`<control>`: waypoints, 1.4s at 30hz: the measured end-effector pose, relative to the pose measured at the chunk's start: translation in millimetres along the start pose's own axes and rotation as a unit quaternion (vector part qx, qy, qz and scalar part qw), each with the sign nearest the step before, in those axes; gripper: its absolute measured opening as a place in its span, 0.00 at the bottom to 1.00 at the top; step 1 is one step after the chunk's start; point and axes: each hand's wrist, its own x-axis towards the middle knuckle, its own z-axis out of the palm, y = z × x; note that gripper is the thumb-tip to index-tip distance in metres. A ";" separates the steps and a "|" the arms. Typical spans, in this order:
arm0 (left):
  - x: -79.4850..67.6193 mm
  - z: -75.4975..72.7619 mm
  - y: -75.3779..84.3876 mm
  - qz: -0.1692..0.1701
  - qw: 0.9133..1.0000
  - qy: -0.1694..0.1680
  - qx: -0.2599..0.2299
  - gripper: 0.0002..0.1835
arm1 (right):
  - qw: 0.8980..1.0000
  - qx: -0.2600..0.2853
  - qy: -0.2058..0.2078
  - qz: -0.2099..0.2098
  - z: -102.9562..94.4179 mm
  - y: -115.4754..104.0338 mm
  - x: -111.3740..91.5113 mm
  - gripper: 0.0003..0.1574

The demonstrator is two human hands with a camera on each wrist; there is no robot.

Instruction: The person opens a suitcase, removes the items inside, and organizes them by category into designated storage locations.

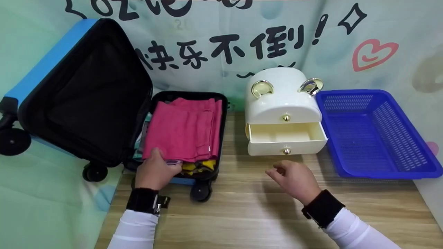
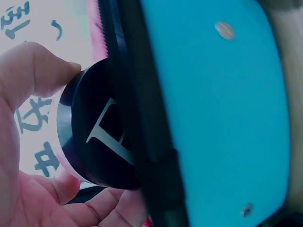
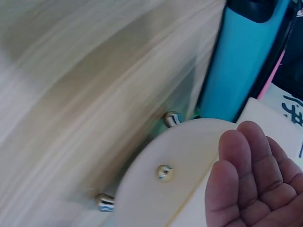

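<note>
My left hand (image 1: 155,171) is at the front left corner of the suitcase's packed half (image 1: 225,114). Its thumb and fingers grip a round jar (image 2: 102,137) with a glossy black lid bearing a pale letter; the suitcase rim hides part of it in the left wrist view. Folded pink cloth (image 1: 183,128) lies beside the jar, over a yellow patterned piece (image 1: 199,167). Holding nothing, my right hand (image 1: 297,180) hovers before the white drawer box (image 1: 282,79), fingers loosely bent. The box's lower drawer (image 1: 268,148) is pulled out and bare inside.
The suitcase's black-lined lid (image 1: 86,90) stands raised at the left. To the right of the drawer box sits a blue perforated basket (image 1: 380,173). Wooden tabletop (image 1: 238,221) runs along the front, and a printed cloth (image 1: 214,76) hangs behind.
</note>
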 end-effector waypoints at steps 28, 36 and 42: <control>-38.9 37.2 107.0 0.242 0.952 -0.052 -0.177 0.23 | 0.964 0.015 -0.018 -0.264 -0.4 -72.7 15.6 0.27; -40.3 40.3 105.7 0.233 0.944 -0.094 -0.212 0.22 | 0.945 0.013 0.021 -0.327 2.6 -69.1 14.4 0.21; -38.8 41.0 100.9 0.243 0.940 -0.117 -0.210 0.30 | 0.945 0.006 0.042 -0.323 -1.5 -64.7 12.3 0.22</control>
